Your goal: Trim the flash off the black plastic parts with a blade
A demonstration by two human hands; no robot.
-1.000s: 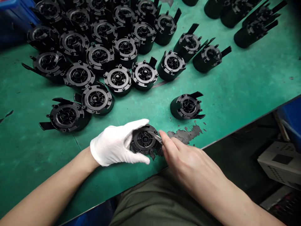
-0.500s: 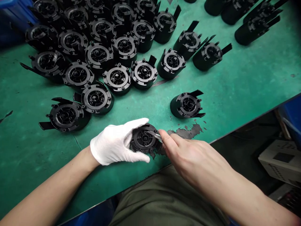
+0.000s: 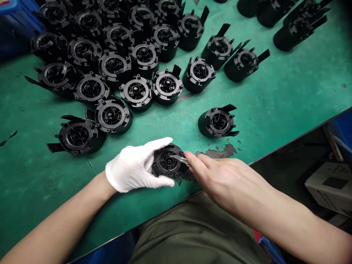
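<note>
My left hand, in a white glove, is wrapped round a black round plastic part near the front edge of the green table. The part's ribbed circular face points up at me. My bare right hand pinches a small metal blade whose tip rests on the part's face near its centre. A pile of black scrapings lies on the table just right of the part.
Several identical black parts stand packed together across the back left of the table. One stands alone behind my right hand, and more lie at the back right. A blue bin sits far left; a pale box is below right.
The blade tip has crept left from the part's right rim toward the centre of its face. My right wrist has moved slightly left and up. My left hand holds still.
</note>
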